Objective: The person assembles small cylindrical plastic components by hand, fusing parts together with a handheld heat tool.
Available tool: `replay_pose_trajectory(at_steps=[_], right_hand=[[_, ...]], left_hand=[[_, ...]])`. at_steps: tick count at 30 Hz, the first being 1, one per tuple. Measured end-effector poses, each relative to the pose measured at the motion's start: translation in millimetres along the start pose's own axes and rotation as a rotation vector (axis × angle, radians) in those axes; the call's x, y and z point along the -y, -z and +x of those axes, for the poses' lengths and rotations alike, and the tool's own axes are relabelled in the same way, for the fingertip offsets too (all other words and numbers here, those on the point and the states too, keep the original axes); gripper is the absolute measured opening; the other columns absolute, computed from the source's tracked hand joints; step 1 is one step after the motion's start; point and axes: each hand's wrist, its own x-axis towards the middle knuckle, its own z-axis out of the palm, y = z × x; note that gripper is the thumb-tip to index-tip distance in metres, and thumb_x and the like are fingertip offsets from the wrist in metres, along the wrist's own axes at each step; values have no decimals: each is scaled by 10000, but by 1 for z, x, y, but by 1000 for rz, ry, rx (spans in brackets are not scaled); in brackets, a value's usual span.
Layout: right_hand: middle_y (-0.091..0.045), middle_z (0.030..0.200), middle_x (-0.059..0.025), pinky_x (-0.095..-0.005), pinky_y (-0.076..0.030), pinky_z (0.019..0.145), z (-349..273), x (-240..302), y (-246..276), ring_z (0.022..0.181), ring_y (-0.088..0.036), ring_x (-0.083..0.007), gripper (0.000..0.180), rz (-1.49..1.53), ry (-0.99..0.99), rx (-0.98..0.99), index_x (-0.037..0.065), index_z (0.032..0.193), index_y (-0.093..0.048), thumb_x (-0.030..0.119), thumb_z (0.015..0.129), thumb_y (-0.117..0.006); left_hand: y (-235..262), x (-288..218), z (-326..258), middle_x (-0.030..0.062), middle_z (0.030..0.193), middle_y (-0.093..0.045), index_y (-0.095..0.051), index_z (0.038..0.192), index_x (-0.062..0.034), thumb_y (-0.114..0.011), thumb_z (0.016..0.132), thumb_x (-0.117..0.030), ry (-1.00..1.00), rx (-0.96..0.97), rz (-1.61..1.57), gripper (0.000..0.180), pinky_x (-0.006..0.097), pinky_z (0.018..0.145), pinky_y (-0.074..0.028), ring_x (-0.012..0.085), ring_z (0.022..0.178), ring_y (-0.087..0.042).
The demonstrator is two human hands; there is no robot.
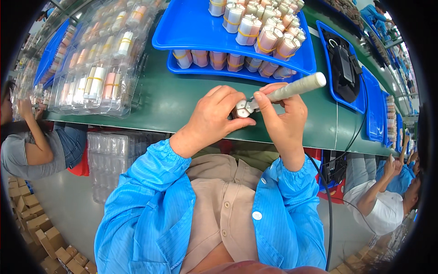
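My left hand (213, 113) is closed around a small bundle of white tubes (242, 108), its round ends turned up toward me. In my right hand (288, 119) is a tool with a thick, pale wrapped handle (301, 86) that slants up to the right. The grey tip (251, 105) of this tool meets the bundle's end between my hands; its exact kind I cannot make out. Both hands are over the near edge of the green table (159, 98).
Beyond my hands, stacked blue trays (191, 34) hold bundles of white and pink tubes (248, 29) with yellow bands. Clear plastic trays (98, 68) with more bundles are at left. At right, a blue tray (360, 102) holds a black device (345, 68) with a cable. People work on both sides.
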Motion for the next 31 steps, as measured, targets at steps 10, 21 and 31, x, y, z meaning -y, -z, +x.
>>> replay_pose_trajectory(at_steps=[10, 21, 31], right_hand=[[-674, 964, -128, -379, -559, 720, -3, 23, -1, 856, -682, -295, 258, -353, 414, 78, 10, 963, -641, -47, 745, -767], [-702, 892, -96, -326, -542, 659, 11, 9, -7, 769, -691, -184, 166, 119, -6, 0, 1, 935, -696, 84, 862, -820], [-707, 968, -84, -412, -555, 732, 10, 19, -9, 916, -693, -235, 234, -360, 382, 120, 39, 1057, -676, 52, 847, -778]], left_hand=[[-1, 3, -1, 131, 1006, -637, -650, 1160, -27, -876, 709, -145, -43, -7, 16, 518, 433, 751, -543, 334, 883, -641], [1, -2, -6, 127, 981, -639, -624, 1175, -28, -933, 694, -217, 195, 13, -2, 602, 436, 719, -536, 333, 859, -643], [1, 0, -7, 109, 994, -619, -694, 1086, -52, -933, 694, -186, 116, -37, -6, 478, 383, 645, -531, 263, 802, -638]])
